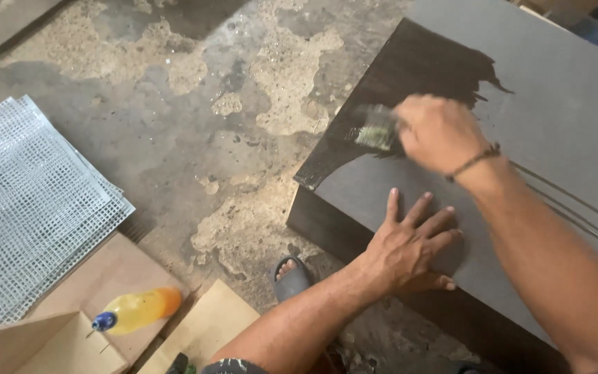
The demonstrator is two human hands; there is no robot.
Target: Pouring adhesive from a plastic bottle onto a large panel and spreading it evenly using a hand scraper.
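Observation:
A large grey board (562, 104) lies on a dark box-like piece at the right. Its near-left corner is coated with a dark wet patch (410, 76). My right hand (441, 131) grips a paintbrush (376, 130), blurred with motion, its bristles on the edge of the dark patch. My left hand (410, 246) lies flat on the grey board with fingers spread, holding nothing.
Stained concrete floor (195, 125) fills the middle. A stack of white mesh sheets (25, 201) lies at the left. Brown boards (112, 277) at the bottom left carry a yellow plastic bottle with a blue cap (140, 310). My sandalled foot (291, 277) stands by the box.

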